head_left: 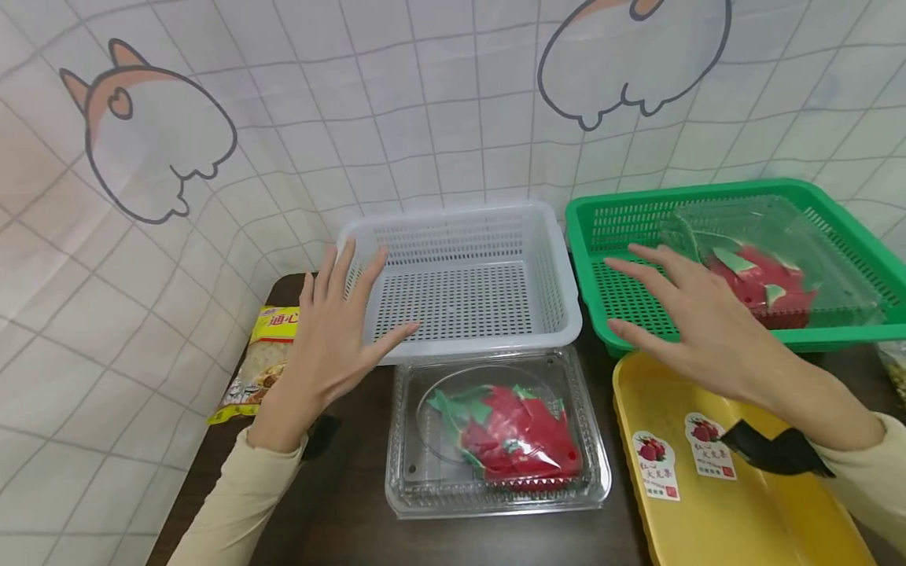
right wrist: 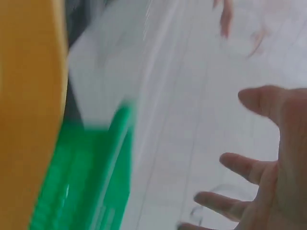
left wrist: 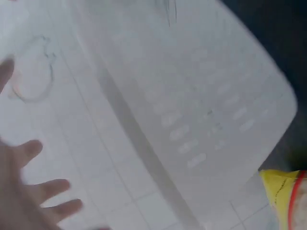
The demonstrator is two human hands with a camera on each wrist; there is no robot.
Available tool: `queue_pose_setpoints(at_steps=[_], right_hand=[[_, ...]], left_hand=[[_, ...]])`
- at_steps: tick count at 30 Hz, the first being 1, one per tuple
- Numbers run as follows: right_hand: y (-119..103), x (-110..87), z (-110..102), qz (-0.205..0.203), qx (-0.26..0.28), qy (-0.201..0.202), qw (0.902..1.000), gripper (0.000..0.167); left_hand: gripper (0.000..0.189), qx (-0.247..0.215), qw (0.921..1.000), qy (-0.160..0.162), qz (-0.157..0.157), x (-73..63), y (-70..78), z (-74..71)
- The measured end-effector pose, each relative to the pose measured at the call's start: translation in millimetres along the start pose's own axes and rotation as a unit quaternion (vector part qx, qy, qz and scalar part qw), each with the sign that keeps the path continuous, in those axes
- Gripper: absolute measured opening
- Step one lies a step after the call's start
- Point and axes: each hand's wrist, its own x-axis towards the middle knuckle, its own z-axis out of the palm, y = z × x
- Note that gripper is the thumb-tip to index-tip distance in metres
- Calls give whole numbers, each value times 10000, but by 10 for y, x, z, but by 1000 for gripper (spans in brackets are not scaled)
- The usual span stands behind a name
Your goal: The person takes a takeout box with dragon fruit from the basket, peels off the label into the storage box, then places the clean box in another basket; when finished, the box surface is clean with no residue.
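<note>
My left hand (head_left: 331, 334), fingers spread and holding nothing, hovers over the left side of the white basket (head_left: 575, 303). In the left wrist view, blurred, its fingers (left wrist: 50, 189) are apart beside that basket. My right hand (head_left: 697, 322), also spread and holding nothing, is above the green basket's (head_left: 583, 236) near left part and the yellow tray's far edge. Between the hands, nearer to me, a lidded clear plastic box (head_left: 410, 440) holds a red and green dragon fruit (head_left: 517, 440). Another clear box (head_left: 835, 236) with a red and green dragon fruit (head_left: 767, 287) sits in the green basket.
A yellow bag of food (head_left: 265, 358) lies left of the white basket. At the front right is a yellow tray (head_left: 708, 527) bearing two dragon fruit stickers (head_left: 657, 465). Part of another bag (head_left: 895, 365) shows at the right edge. A gridded white cloth (head_left: 453, 102) hangs behind.
</note>
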Motion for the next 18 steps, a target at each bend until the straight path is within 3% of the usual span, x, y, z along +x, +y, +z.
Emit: queue_pose_setpoints(at_steps=[3, 5, 8, 11, 13, 15, 18], right_hand=[[-158, -200, 22, 92, 624, -452, 9970, 61], [-229, -303, 67, 263, 1106, -878, 9896, 51], [-283, -392, 161, 584, 1732, -1499, 9716, 46], [-304, -405, 274, 852, 2231, -1950, 9513, 56], [-310, -379, 345, 974, 2468, -2112, 9407, 65], [-309, -339, 401, 1049, 2615, -2165, 9347, 74], [-304, -274, 464, 1107, 2729, -2193, 9302, 82]], left_hand=[[76, -355, 9968, 539, 475, -235, 142, -65], [61, -624, 9947, 631, 517, -435, 233, -115], [52, -1146, 9931, 228, 59, -710, 342, -151], [51, -1760, 9808, -411, -727, -904, 403, -150], [53, -2259, 9617, -791, -1335, -982, 418, -135], [58, -2682, 9375, -1103, -1923, -1022, 425, -106], [69, -3285, 8917, -1471, -2745, -1039, 437, -41]])
